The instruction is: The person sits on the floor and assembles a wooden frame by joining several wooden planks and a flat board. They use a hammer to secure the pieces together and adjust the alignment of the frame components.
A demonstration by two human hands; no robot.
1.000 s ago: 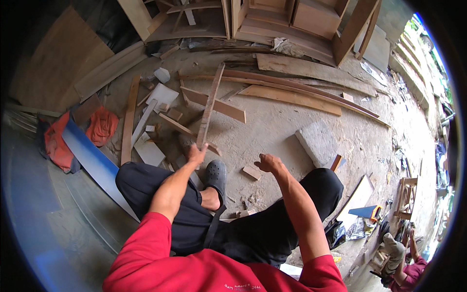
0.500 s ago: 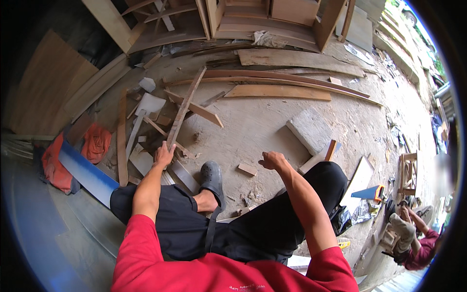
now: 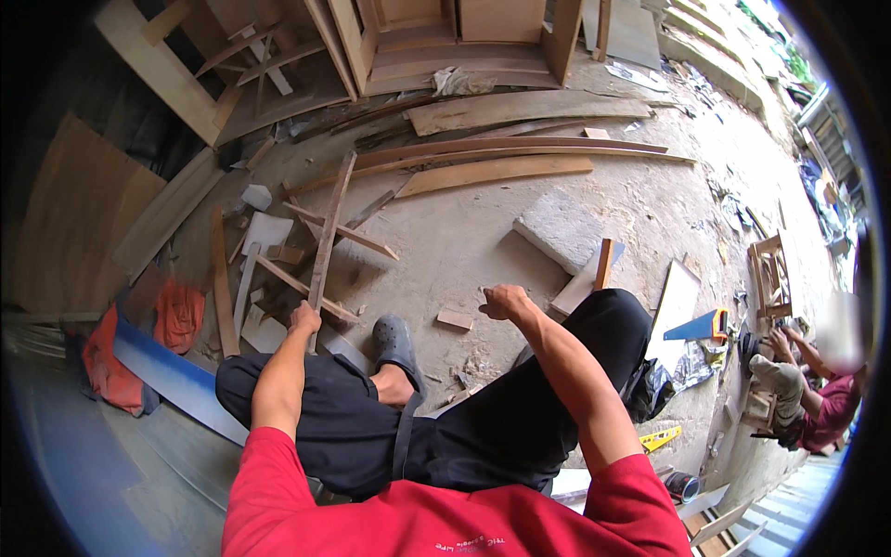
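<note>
Gripping a long, narrow, brown wooden strip [image 3: 329, 241] in the left hand [image 3: 303, 318], just left of and slightly beyond the grey rubber clog [image 3: 397, 343]. Wrapping the left fingers around the strip close to its near end, with no visible gap in the fist. Pointing the rest of the strip away from those fingers, up to a free end well beyond the clog. Passing it, in view, across a flat tan wooden board [image 3: 371, 244] beyond the clog and to its left; cannot tell about contact between the two.

Holding the right hand [image 3: 504, 302] to the right of the clog and a little beyond it, well apart from the strip. Curling the right fingers inward; cannot tell of any small object inside them. Seeing a short, flat, brown wooden block [image 3: 455, 319] on the floor, right of the clog, near the right fingers but apart from them. Seeing also a rough, pale grey concrete slab [image 3: 560, 229] beyond the clog and to its right, and a blue-bladed handsaw [image 3: 687, 330] with an orange and black handle far to its right.
</note>
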